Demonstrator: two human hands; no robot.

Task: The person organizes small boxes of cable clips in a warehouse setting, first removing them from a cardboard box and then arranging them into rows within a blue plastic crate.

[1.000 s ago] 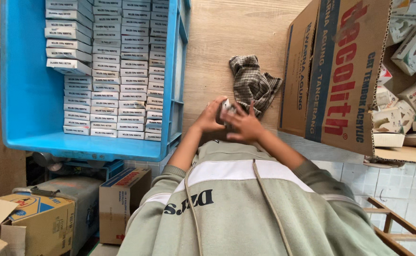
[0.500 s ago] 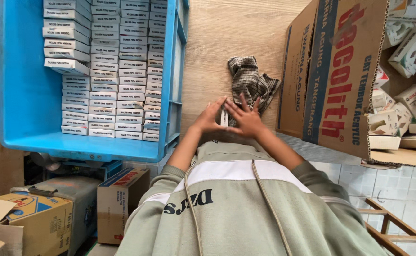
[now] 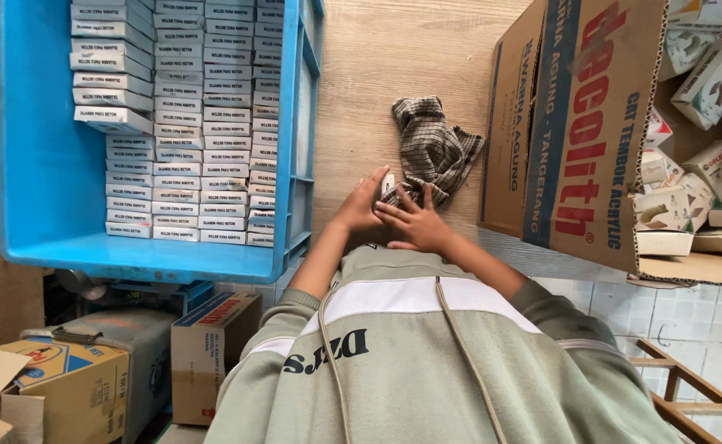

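The person's left hand (image 3: 359, 210) and right hand (image 3: 414, 224) meet over the pale wooden tabletop (image 3: 394, 57), just above the hem of a sage-green sweatshirt with a white chest band (image 3: 410, 362). Between them sits a small white cardboard box (image 3: 388, 182), of which only one narrow end shows above the fingers; the left hand cups it from the side and the right hand lies across it with fingers spread, so both hands appear to be grasping the box, though how firmly cannot be told. The box rests at the edge of a crumpled brown-and-cream checked cloth (image 3: 431, 146), the right fingertips touching the fabric. To the left stands a bright blue plastic crate (image 3: 40, 164), already packed with neat columns of small white boxes (image 3: 188, 123) of the same kind, filling roughly its right half and leaving bare blue floor on the other half. To the right a large brown cardboard carton with red and blue lettering (image 3: 574, 123) lies open on its side, with loose white and cream packets (image 3: 698, 148) jumbled within. As a judgement, the packing looks well under way: many boxes are stacked, one is in hand and not yet placed, and the loose packets and the free room in the crate suggest a good deal remains. Below the table stand smaller cardboard cartons (image 3: 213, 345).
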